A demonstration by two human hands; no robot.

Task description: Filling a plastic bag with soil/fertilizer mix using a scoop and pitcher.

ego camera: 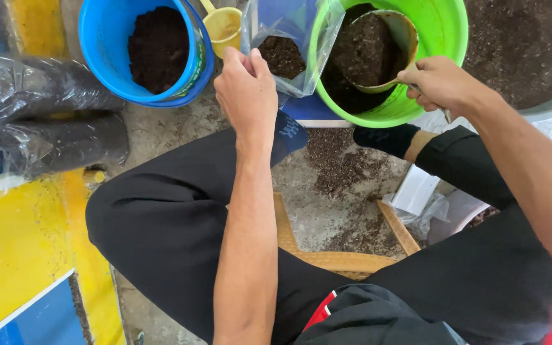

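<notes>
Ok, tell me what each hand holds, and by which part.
Left hand: clear plastic bag, by its rim. Right hand: soil scoop, by its handle.

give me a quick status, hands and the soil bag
Left hand pinches clear plastic bag open, soil inside. Right hand holds scoop of soil over green bucket. Nothing between scoop and bag.

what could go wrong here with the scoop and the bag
1. The left hand pinches only one edge of the clear plastic bag, so its mouth could sag and soil miss it.
2. The scoop in the right hand looks full inside the green bucket; carrying it over the rim may drop more soil onto the floor, where some already lies.
</notes>
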